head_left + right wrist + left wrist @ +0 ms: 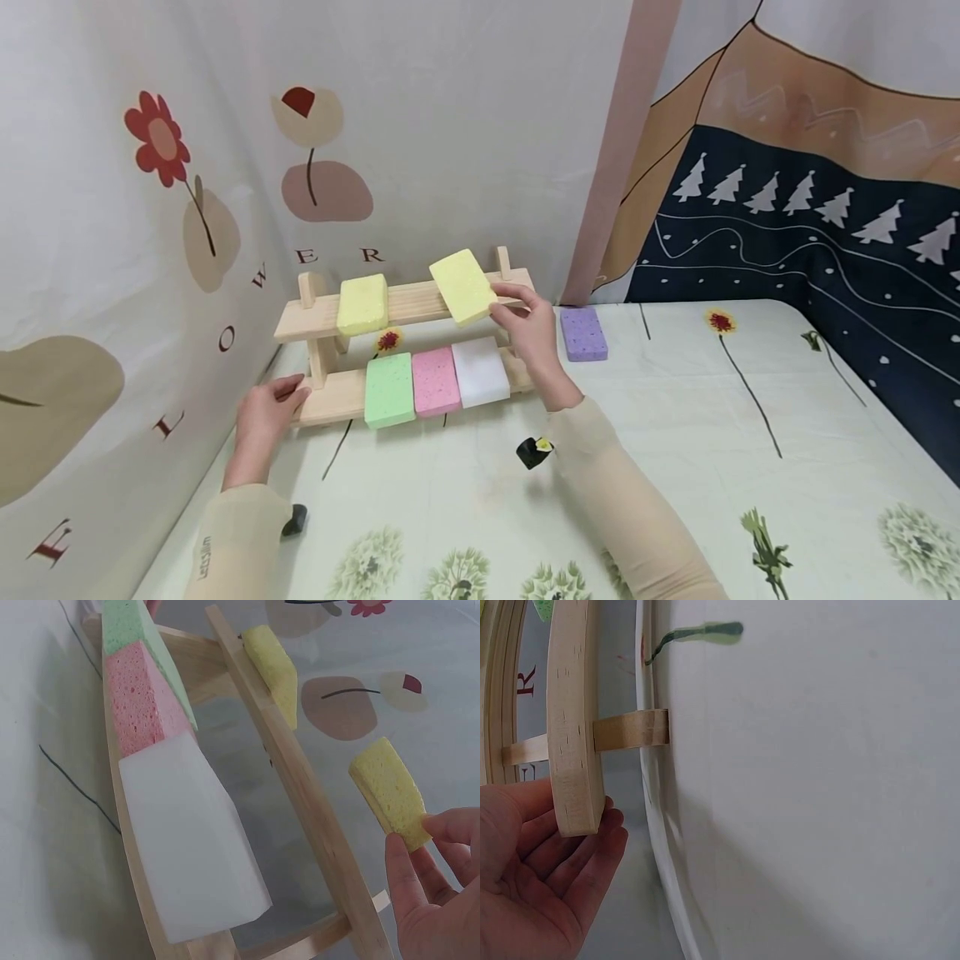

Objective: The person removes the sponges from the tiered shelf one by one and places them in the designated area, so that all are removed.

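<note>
A two-tier wooden rack (337, 398) stands near the back wall. My left hand (264, 417) grips the left end of its lower shelf; in the left wrist view the thumb and fingers (592, 877) lie either side of the board. Pinched by one end in my right hand (532, 337) is a yellow sponge (463, 287), tilted, at the upper shelf's right part; the right wrist view shows it apart from the board. Another yellow sponge (363, 304) sits on the upper shelf's left. Along the lower shelf are a green sponge (389, 390), a pink sponge (436, 382) and a white sponge (481, 372).
A purple sponge (583, 334) lies on the floral cloth (675, 400) right of the rack. Printed fabric walls (465, 125) rise behind and to the left. Small black wrist devices (533, 452) show by both sleeves.
</note>
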`<state>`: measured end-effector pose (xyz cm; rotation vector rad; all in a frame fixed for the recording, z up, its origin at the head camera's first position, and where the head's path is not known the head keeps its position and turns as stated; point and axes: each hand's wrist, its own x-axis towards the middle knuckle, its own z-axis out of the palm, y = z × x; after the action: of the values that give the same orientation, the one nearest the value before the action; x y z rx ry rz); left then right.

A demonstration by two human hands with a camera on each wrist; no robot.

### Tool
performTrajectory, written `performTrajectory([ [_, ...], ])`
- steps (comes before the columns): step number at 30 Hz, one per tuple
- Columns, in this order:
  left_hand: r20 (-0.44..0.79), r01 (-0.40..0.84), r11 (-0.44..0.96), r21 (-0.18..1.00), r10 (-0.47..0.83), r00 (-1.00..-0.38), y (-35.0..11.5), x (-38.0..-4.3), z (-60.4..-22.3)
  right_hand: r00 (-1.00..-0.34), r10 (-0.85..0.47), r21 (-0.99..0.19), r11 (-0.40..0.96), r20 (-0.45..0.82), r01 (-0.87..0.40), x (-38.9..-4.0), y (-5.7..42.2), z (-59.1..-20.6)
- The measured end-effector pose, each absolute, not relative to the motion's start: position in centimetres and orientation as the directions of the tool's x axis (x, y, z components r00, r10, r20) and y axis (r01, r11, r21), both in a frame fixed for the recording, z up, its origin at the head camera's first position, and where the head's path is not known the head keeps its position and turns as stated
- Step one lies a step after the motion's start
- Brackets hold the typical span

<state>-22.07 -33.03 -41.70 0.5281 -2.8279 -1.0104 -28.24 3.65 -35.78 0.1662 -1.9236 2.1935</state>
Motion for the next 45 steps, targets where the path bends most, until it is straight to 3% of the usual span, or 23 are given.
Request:
performTrajectory([
  [24,-0.027,-0.287,0.715,0.638,-0.352,-0.936,-33.1,-22.0,-41.6,-0.971,0.121,-0.956,-0.188,0.207,-0.227,-27.8,6.5,-36.4],
  [45,-0.031,-0.296,0.706,0.643,-0.363,-0.931,-33.2,-22.0,-42.0,-0.963,0.182,-0.971,-0.099,0.198,-0.218,-27.7,9.5,-36.7],
])
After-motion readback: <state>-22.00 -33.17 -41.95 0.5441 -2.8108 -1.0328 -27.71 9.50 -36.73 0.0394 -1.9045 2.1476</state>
